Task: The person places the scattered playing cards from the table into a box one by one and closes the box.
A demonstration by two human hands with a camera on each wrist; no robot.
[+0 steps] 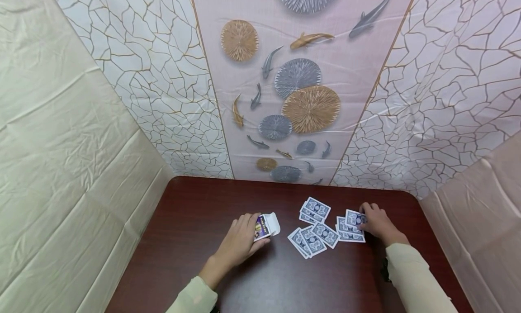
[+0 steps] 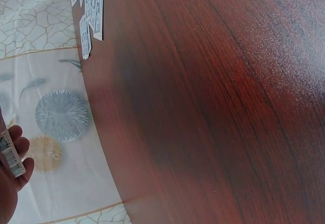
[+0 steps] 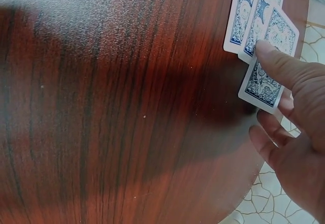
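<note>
My left hand (image 1: 238, 240) grips a small card box (image 1: 261, 227) with a purple and yellow front, its white flap (image 1: 274, 222) standing open toward the right. At the left edge of the left wrist view, fingers curl round the box (image 2: 12, 157). On the right, my right hand (image 1: 378, 225) pinches a blue-and-white patterned playing card (image 3: 261, 88) at its edge, thumb on top and fingers below. This card overlaps other face-down cards (image 1: 350, 235) fanned on the table.
Left of the right-hand cards, one face-down group (image 1: 318, 208) lies farther back and another (image 1: 312, 241) nearer, spread at angles. The dark red wooden table (image 1: 195, 213) ends at a patterned cloth backdrop (image 1: 154, 68), with beige cloth (image 1: 73, 168) along the left side.
</note>
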